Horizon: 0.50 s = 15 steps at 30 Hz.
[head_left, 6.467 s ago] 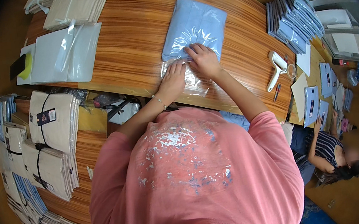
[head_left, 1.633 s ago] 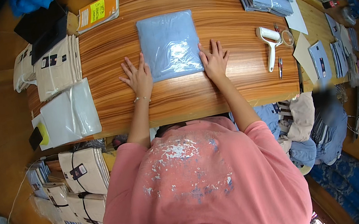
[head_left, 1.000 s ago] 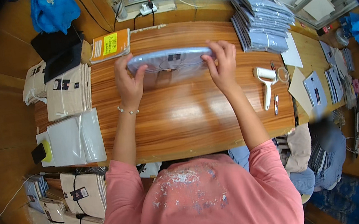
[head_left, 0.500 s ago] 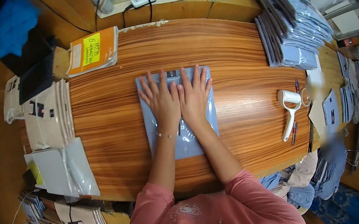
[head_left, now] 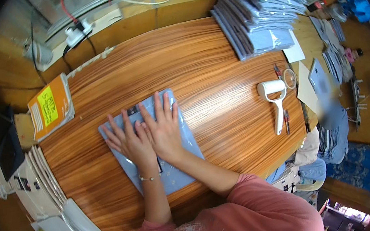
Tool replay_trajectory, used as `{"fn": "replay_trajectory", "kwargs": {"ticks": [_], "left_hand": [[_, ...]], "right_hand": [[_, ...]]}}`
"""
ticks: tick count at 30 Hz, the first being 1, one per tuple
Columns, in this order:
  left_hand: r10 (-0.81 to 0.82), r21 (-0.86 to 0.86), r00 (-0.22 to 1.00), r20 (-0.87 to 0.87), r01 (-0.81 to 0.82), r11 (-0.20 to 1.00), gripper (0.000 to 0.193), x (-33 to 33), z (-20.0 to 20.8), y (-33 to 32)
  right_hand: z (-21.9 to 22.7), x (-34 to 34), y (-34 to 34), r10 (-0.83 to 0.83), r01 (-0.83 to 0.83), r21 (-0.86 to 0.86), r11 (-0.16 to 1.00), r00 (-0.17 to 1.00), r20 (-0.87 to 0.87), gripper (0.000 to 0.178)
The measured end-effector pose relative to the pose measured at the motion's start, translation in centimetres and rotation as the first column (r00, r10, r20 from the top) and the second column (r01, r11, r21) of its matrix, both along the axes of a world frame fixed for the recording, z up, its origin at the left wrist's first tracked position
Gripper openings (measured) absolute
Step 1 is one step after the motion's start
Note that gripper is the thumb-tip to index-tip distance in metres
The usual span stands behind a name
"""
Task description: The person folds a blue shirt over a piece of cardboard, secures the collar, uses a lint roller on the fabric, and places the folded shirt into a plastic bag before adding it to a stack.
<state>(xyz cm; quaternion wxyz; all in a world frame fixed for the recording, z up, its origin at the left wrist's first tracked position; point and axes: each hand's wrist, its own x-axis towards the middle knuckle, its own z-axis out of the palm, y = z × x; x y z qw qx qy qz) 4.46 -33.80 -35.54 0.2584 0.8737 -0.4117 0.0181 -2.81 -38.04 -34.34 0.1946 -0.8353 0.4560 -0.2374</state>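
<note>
A folded light blue garment in a clear plastic bag (head_left: 178, 178) lies flat on the wooden table, a dark label at its top edge. Both of my hands rest palm down on it, fingers spread. My left hand (head_left: 133, 143) covers its left part; my right hand (head_left: 165, 134) presses beside it, the thumbs meeting or overlapping. Under my palms the middle of the package is hidden. Neither hand grips anything.
A white lint roller (head_left: 275, 103) lies to the right beside pens and a tape ring (head_left: 289, 78). Bagged blue garments (head_left: 261, 16) are piled at the far right. On the left are an orange notebook (head_left: 52, 105), bagged beige garments (head_left: 34, 179) and clear plastic bags (head_left: 75, 223).
The whole view has turned, so the table and package now appear slanted and further left. My hands stay flat on the bagged garment.
</note>
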Motion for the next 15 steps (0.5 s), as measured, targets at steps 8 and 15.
{"fn": "replay_trajectory", "kwargs": {"ticks": [8, 15], "left_hand": [[0.010, -0.017, 1.000, 0.006, -0.010, 1.000, 0.041, 0.2, -0.7, 0.0], [-0.007, -0.006, 1.000, 0.017, 0.007, 1.000, 0.041, 0.0, -0.9, 0.3]], "right_hand": [[0.0, -0.1, 0.0, 0.018, -0.018, 0.020, 1.000, 1.000, 0.003, 0.046], [-0.6, -0.2, 0.5, -0.013, 0.013, -0.009, 1.000, 0.999, 0.050, 0.045]]}}
